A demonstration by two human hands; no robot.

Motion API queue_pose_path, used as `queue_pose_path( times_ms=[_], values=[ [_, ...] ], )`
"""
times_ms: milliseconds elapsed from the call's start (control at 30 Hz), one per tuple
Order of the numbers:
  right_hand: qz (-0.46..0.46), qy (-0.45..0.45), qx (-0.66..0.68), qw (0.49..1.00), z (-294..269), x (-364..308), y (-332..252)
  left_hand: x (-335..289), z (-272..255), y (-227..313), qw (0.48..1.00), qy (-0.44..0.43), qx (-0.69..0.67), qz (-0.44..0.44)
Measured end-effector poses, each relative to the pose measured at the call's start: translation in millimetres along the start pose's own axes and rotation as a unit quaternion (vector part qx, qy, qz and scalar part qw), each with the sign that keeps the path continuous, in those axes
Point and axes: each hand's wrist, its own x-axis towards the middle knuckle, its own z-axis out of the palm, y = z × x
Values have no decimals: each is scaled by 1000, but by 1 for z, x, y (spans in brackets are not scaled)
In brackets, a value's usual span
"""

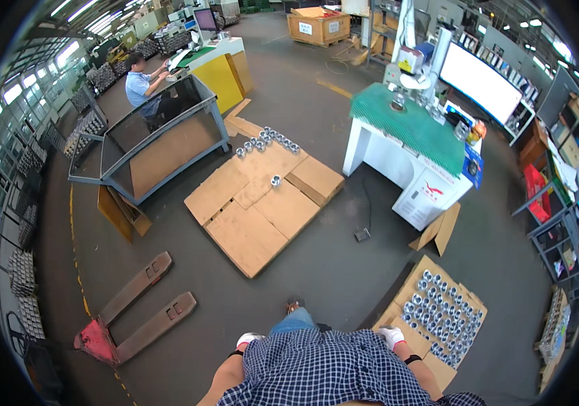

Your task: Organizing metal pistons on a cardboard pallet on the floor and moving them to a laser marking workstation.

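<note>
My left hand [250, 337], in a white glove, hangs beside my body, with its fingers mostly hidden by the checked shirt. On the other side my right hand [391, 335], also gloved in white, is near the edge of a cardboard-covered stack [398, 312]. Its fingers are too small to read, and no held part is visible. Many shiny metal cylindrical parts [438, 314] stand in rows on that stack. Ahead, a low cardboard-topped platform [249, 227] bears one lone metal part [276, 181] and a cluster of similar parts [260, 144] at its far edge.
A white workbench with a green top [404, 128] carries a marking machine [414, 68] and stands front right; a foot pedal [362, 234] lies before it. At left are a red pallet jack [147, 304] and a mesh-sided cart [161, 145]. A co-worker [142, 88] sits behind the cart.
</note>
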Motion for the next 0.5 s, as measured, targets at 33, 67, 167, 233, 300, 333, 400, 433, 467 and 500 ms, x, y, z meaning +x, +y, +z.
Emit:
queue_pose_path(
  times_ms=[33,67,167,233,300,333,400,433,467,500],
  values=[
    [0,15,4,1000,0,10,-8,-5,-37,30,1000,-6,6,13],
    [2,18,13,1000,0,19,-14,-25,-78,64,999,-21,-24,19],
    [16,-35,-106,994,40,1,-92,-23,-118,50,996,37,-34,80],
    [33,-41,-134,990,47,14,-102,-16,-161,79,988,57,-116,82],
    [33,-49,-199,978,48,27,-111,-12,-190,104,975,92,-191,69],
    [11,-40,-236,971,48,38,-112,-8,-199,115,964,106,-234,63],
    [7,-43,-292,955,49,52,-133,9,-200,123,957,119,-259,57],
    [-15,-42,-325,945,42,68,-130,15,-200,133,952,122,-275,60],
    [-18,-68,-341,937,36,87,-128,19,-199,142,952,103,-281,59],
    [-21,-96,-356,929,27,110,-123,22,-194,152,954,82,-282,56]
  ],
)
